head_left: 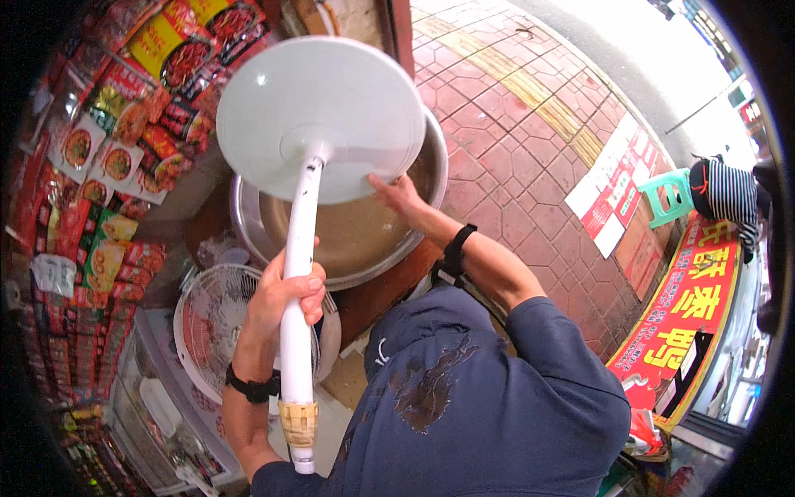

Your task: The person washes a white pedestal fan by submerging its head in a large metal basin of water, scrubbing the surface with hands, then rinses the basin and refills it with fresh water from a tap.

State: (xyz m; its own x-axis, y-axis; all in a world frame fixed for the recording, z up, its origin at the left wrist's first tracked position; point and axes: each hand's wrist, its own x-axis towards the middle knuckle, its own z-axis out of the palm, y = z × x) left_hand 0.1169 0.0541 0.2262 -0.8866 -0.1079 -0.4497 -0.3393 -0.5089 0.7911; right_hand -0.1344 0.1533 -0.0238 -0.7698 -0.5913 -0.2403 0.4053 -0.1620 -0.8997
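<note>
I am gripping the white pole (296, 273) of a pedestal fan stand with my left hand (286, 302), fingers wrapped tight around it, its round base (331, 108) tipped up and away from me over a large metal basin (356, 240). My right hand (397, 195) is lying flat, fingers spread, on the basin's edge just under the base. The pole's long axis is running from my chest up toward the base, so I am judging that a firm mid-pole grip matters most, with the base kept off the basin.
</note>
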